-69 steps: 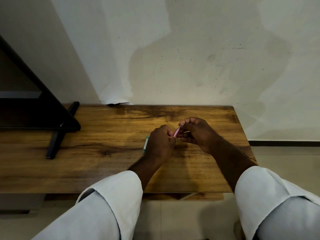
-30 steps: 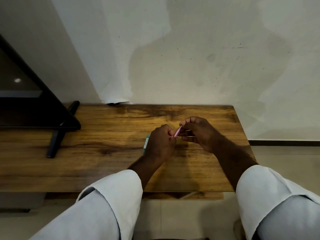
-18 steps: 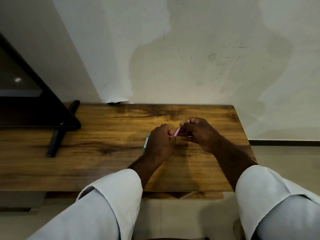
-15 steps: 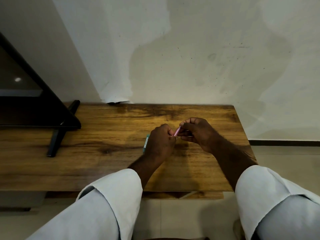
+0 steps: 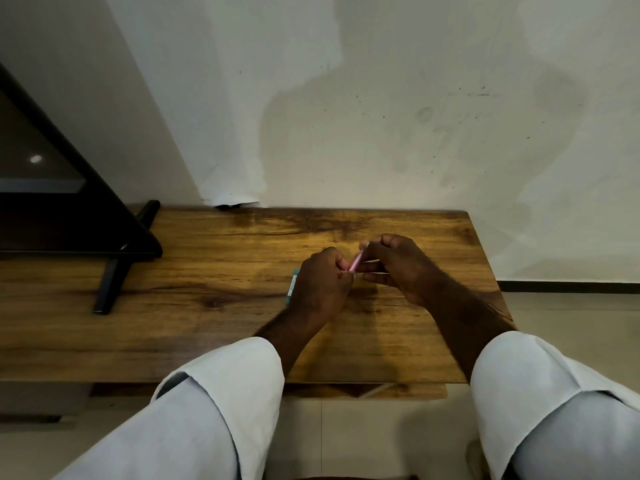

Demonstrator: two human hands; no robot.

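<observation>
As both hands meet above the wooden surface (image 5: 207, 271), the left hand (image 5: 322, 282) and right hand (image 5: 398, 268) pinch opposite ends of a pink stick (image 5: 356, 263), slanted between their curled fingers (image 5: 375, 251); a teal marker (image 5: 292, 285) lies half hidden beneath the left hand.

The stick (image 5: 356, 263) is pink. Left of it, the tube (image 5: 292, 285) is teal with a white label. The bench (image 5: 207, 306) under the stick is honey-brown woodgrain, streaked dark. The sleeves (image 5: 221, 393) are white, and the screen (image 5: 104, 216) is black. The wall (image 5: 381, 116) is off-white, blotched grey and dark-speckled.
</observation>
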